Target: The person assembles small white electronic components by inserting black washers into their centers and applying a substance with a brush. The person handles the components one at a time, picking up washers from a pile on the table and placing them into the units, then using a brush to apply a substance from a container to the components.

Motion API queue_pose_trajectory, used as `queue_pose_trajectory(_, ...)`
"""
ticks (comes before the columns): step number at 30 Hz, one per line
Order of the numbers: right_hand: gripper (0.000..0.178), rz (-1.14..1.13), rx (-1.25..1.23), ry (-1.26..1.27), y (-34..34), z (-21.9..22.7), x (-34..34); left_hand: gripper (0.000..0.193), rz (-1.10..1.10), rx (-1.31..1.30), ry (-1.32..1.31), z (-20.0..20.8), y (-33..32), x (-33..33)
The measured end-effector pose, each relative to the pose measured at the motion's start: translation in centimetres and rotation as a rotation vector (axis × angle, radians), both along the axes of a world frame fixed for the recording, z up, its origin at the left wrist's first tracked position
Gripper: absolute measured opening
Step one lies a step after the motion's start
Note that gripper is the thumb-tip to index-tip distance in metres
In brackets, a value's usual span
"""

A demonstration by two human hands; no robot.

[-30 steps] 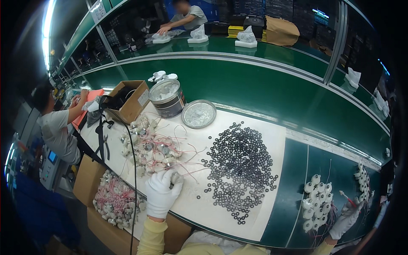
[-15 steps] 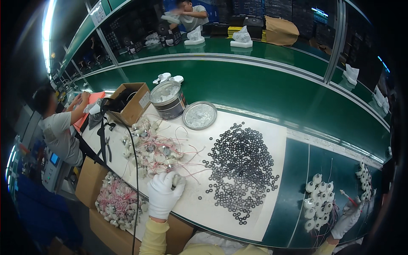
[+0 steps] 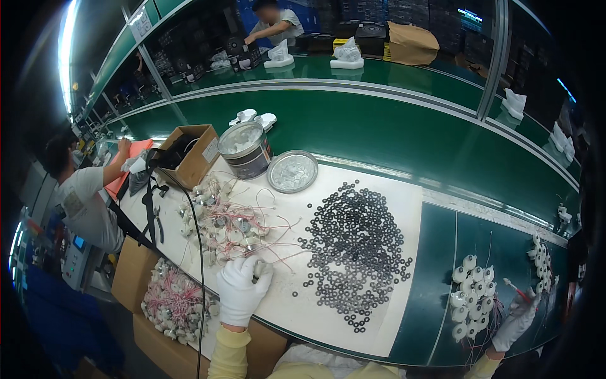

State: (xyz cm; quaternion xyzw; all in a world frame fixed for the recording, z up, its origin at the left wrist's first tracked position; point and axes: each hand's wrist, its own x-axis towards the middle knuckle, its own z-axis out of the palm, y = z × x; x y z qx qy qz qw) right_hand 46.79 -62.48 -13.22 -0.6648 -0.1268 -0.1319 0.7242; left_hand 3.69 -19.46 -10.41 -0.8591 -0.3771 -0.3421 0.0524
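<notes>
My left hand [image 3: 243,292], in a white glove, rests at the near edge of the white sheet, its fingers curled around a small grey-white motor [image 3: 259,270] that is partly hidden. Beside it lies a loose pile of small motors [image 3: 227,221] with pink-red wires. Far to the right, my gloved right hand [image 3: 516,322] is closed around a slim red stick-like piece with a pale tip [image 3: 520,294]; its exact kind is unclear. Left of that hand stands a cluster of white round motors [image 3: 472,297] with dark centres. Many small black rings [image 3: 356,249] are spread over the sheet between my hands.
An open tin [image 3: 246,155] and its upturned lid [image 3: 292,171] stand at the back. Left are a cardboard box [image 3: 189,158], pliers [image 3: 159,226], a black cable [image 3: 199,252] and a carton of wired motors [image 3: 170,297]. Co-workers sit at left [image 3: 88,196] and across [image 3: 278,28].
The view has shifted slightly. Across the bench, the co-worker has lowered their arm and the pale thing they held up is no longer visible. Both my hands hold nearly the same pose.
</notes>
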Motion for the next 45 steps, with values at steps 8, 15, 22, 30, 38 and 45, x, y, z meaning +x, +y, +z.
queue_pose_trajectory(8, 0.039, 0.088, -0.023, -0.142, -1.9, -2.4, 1.3, 0.020, 0.005, 0.015, 0.010, -0.5, 0.1, -0.4)
queue_pose_trajectory(15, 0.044, -0.009, 0.144, 0.087, 0.0, 0.3, -0.4, 0.020, -0.007, -0.022, 0.033, -0.1, 0.2, -0.1)
queue_pose_trajectory(22, 0.037, 0.026, 0.151, 0.099, 4.4, 3.5, -2.8, 0.019, 0.019, -0.107, 0.078, -0.9, 0.2, -1.1)
queue_pose_trajectory(30, 0.049, -0.048, -0.051, 0.188, 4.4, 5.5, -3.8, 0.024, 0.045, -0.238, 0.120, -1.2, 0.7, -1.2)
queue_pose_trajectory(38, 0.047, 0.112, -0.225, 0.173, 3.3, 6.1, -4.9, 0.022, 0.040, -0.252, 0.123, -1.1, 1.0, -1.4)
queue_pose_trajectory(45, 0.044, 0.143, -0.253, 0.220, 4.0, 5.8, -4.0, 0.022, 0.055, -0.221, 0.144, -1.2, 1.1, -1.4)
